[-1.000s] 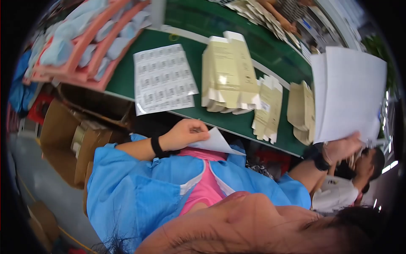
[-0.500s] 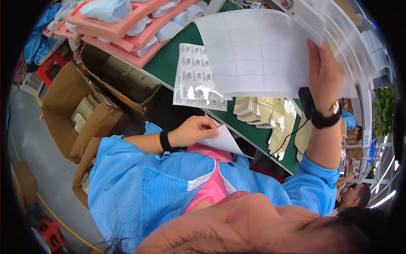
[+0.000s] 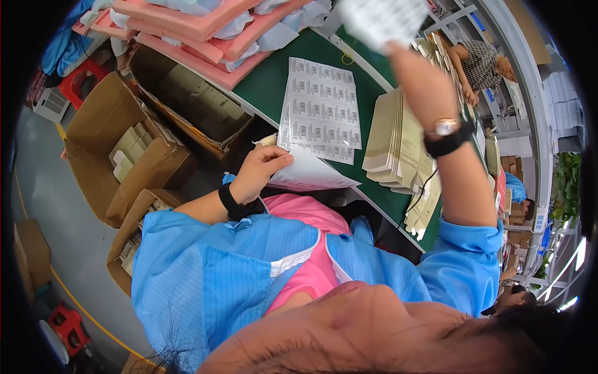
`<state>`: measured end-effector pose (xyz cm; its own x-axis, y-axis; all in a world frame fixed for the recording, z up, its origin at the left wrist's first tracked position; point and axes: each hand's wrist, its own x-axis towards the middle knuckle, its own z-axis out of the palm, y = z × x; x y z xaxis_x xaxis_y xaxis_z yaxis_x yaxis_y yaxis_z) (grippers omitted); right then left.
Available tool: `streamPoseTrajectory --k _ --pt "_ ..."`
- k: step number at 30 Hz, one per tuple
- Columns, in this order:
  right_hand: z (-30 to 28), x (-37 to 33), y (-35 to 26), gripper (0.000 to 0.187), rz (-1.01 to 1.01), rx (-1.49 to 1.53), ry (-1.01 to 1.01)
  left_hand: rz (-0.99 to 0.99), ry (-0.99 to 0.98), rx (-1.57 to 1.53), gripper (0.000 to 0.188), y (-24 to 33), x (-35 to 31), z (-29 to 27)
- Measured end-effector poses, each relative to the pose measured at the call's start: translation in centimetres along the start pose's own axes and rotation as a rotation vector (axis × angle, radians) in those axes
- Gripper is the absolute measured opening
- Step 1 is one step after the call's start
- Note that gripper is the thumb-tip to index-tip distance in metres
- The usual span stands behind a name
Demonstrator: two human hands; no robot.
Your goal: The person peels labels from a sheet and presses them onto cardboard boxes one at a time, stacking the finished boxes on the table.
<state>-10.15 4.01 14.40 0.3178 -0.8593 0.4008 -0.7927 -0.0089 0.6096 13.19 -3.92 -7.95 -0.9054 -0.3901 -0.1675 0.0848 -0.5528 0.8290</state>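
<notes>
My left hand [image 3: 261, 172] pinches the near left edge of a white sheet [image 3: 314, 171], which slants off the front of the table. Touching that sheet are label sheets [image 3: 324, 106] with rows of small black print, lying flat on the green table [image 3: 261, 81]. My right hand [image 3: 423, 81] is raised over the far side of the table, its fingertips at the edge of a blurred printed sheet [image 3: 383, 22]. Below my right forearm stands a stack of beige flat cartons [image 3: 387, 140], with more cartons fanned out [image 3: 422, 209] near the table's edge.
Pink foam frames [image 3: 205, 50] are piled at the far left of the table. Open cardboard boxes [image 3: 93, 131] holding cartons stand on the floor at left. Across the table is a person in a checked shirt [image 3: 478, 65]. A metal rail [image 3: 523, 81] runs along the right.
My right hand has moved up and left; the large white sheet and clear plastic no longer cover the table. My left hand has shifted slightly left and up with its sheet.
</notes>
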Motion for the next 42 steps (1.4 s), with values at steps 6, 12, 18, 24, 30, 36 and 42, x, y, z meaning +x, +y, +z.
streamPoseTrajectory --k 6,12,18,24,30,36,42 --pt "2.6 -1.3 -10.7 0.02 0.063 0.455 -0.797 -0.033 -0.058 0.007 0.008 -0.1 0.0 0.6" --pt "3.1 -2.1 -11.6 0.016 -0.022 0.613 -0.885 -0.026 -0.07 -0.021 0.011 -0.3 0.0 1.3" --pt "2.9 -1.8 -11.2 0.014 0.001 0.656 -0.918 -0.039 -0.071 -0.028 0.01 -0.2 0.0 1.4" --pt "3.1 -1.8 -10.7 0.014 0.011 0.717 -0.904 -0.059 -0.061 -0.049 0.008 -0.4 0.1 1.3" --pt "3.8 -2.1 -10.3 0.024 0.017 0.761 -0.949 -0.068 -0.086 0.009 0.008 -0.1 0.4 1.1" --pt "3.8 -2.2 -10.1 0.015 0.036 0.789 -0.912 0.066 -0.162 0.104 0.011 0.5 0.3 1.2" --pt "3.8 -2.1 -9.9 0.018 0.02 0.805 -0.928 0.025 -0.161 0.108 0.01 0.2 0.8 0.7"
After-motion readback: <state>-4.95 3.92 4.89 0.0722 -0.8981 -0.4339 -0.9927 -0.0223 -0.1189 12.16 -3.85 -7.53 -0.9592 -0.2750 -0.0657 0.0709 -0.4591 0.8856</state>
